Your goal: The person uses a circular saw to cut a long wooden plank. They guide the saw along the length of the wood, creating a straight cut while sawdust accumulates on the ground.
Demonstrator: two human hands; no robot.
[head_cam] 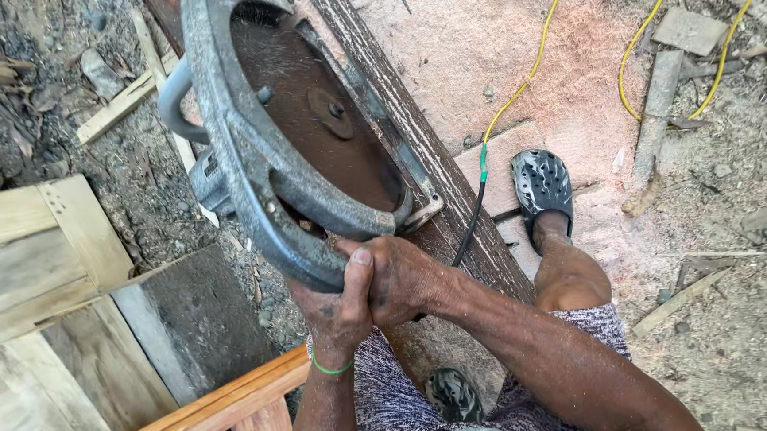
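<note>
saw [282, 151]: 1 | hands: 2 (both in grip) | plank [415, 143]: 1

Circular saw [247, 153]: dull grey cast metal, rusty matt blade [316, 131]. Plank [415, 143]: rough weathered wood.

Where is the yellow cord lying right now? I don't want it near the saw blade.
In the head view the yellow cord runs over the sawdust on the right, beyond the black clog, joining a black cable beside the plank.
</note>
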